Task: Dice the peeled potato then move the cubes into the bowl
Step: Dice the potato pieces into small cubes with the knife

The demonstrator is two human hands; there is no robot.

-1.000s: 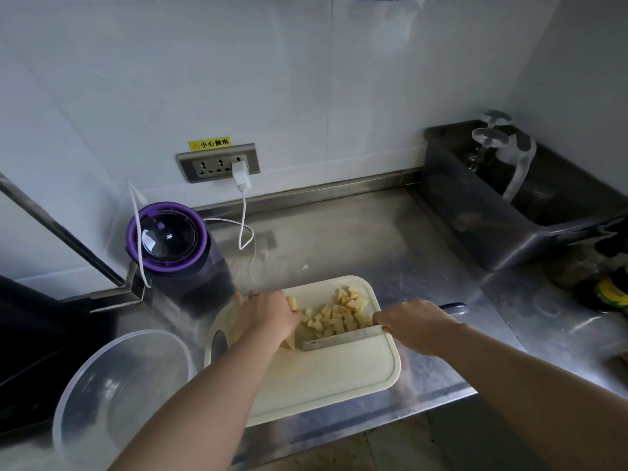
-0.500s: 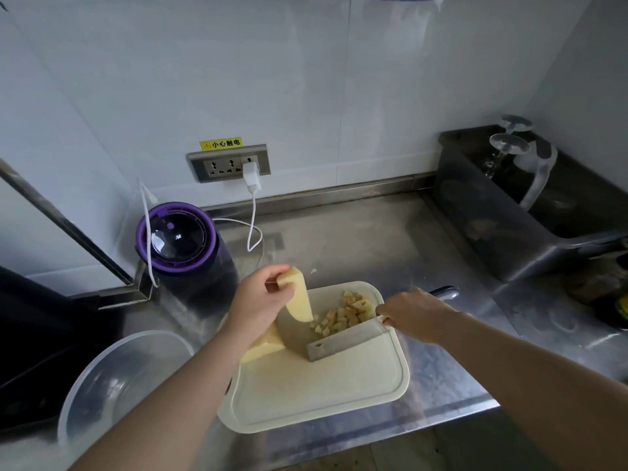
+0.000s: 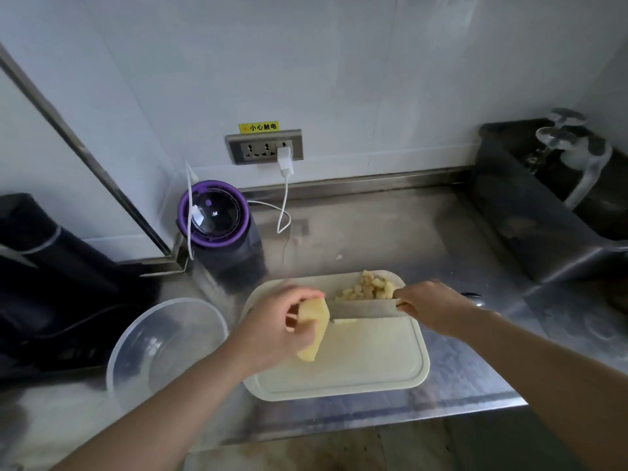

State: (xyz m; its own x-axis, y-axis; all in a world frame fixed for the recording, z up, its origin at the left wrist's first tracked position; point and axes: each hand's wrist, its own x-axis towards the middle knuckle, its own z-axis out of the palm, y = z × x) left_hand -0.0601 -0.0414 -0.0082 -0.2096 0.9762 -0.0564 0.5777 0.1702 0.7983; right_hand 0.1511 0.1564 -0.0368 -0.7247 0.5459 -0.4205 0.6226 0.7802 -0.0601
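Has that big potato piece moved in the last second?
Yes. The potato piece sat on the cutting board by the cubes; now the left hand holds it tilted up, nearer the board's front edge.

We find bare counter (image 3: pixel 390 229) behind the cutting board (image 3: pixel 367 362). The purple-lidded appliance (image 3: pixel 214 214) and a white cable (image 3: pixel 285 192) obstruct the back left; the bowl (image 3: pixel 163 345) flanks the board's left.

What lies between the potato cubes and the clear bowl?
In the head view, the left hand, gripping an uncut potato piece above the cutting board.
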